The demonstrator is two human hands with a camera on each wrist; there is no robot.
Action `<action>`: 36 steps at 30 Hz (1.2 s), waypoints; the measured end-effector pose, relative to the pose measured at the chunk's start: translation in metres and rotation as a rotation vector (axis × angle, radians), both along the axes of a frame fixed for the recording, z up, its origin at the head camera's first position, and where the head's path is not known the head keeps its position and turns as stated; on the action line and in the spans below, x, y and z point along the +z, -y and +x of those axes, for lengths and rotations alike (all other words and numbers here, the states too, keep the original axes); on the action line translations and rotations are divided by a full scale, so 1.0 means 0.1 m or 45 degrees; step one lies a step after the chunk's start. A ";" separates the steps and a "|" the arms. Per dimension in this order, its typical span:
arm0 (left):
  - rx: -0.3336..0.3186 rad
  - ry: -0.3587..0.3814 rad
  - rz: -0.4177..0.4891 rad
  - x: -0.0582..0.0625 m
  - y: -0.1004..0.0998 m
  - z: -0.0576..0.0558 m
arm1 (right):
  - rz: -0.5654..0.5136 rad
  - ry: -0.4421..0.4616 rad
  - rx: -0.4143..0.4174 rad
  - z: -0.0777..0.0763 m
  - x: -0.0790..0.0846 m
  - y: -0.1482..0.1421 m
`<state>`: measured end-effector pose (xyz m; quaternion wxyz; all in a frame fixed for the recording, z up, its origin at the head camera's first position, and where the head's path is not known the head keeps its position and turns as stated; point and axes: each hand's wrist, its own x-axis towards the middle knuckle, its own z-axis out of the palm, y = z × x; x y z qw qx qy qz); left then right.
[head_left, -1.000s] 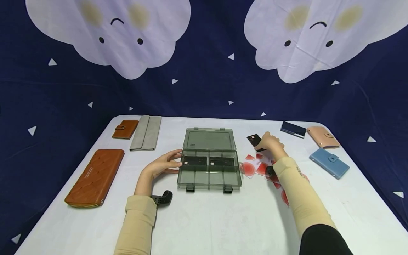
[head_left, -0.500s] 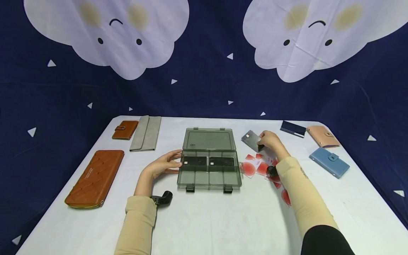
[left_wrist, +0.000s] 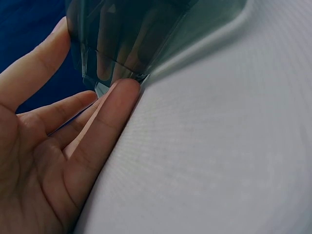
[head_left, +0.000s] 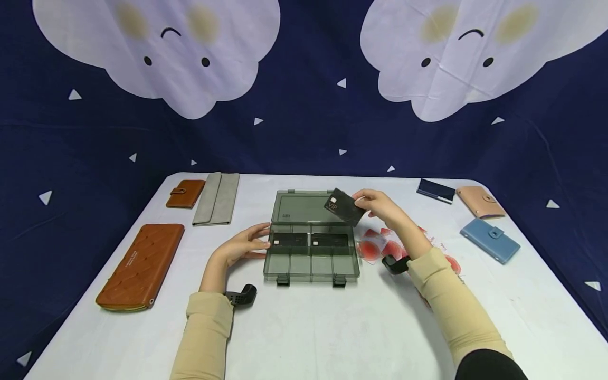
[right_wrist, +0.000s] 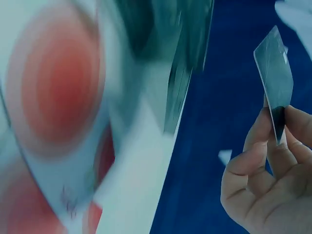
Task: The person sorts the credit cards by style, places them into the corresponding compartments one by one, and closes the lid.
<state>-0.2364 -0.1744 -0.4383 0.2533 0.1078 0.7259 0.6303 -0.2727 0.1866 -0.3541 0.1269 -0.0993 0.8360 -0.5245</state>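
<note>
A black card marked VIP point(head_left: 343, 207) is pinched at its edge by my right hand point(head_left: 377, 205), held tilted above the right part of a box lid. Thumb and fingers point(right_wrist: 296, 119) grip one end of it in the right wrist view. The translucent grey-green plastic box point(head_left: 287, 265) lies with its lid point(head_left: 304, 207) folded back. Two dark chip cards sit side by side in it, the left card point(head_left: 291, 239) and the right card point(head_left: 330, 240). My left hand point(head_left: 242, 244) rests against the box's left side with fingers extended, the thumb touching its wall in the left wrist view.
Red-and-white printed cards point(head_left: 369, 249) lie right of the box, partly under the right arm. At left are a large brown wallet point(head_left: 141, 266), a small brown wallet point(head_left: 186, 193) and a grey folder point(head_left: 217, 199). At right lie a dark case point(head_left: 435, 191), pink wallet point(head_left: 480, 201) and blue wallet point(head_left: 490, 240).
My right hand has moved left with the card, from above the printed cards to over the box lid. The card has turned, its VIP face now showing. The left hand stays on the box.
</note>
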 end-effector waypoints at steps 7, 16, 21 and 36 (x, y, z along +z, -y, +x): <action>0.001 -0.001 -0.003 0.01 -0.01 0.00 | 0.251 -0.266 0.108 0.15 -0.17 0.23; -0.004 0.004 0.006 0.00 0.00 -0.01 | 0.491 -0.350 0.272 0.20 -0.32 0.31; 0.002 0.010 -0.006 0.00 0.00 -0.02 | 0.640 -0.470 0.264 0.22 -0.35 0.35; 0.000 -0.001 -0.010 0.00 -0.01 0.00 | 0.715 -0.612 0.248 0.29 -0.34 0.29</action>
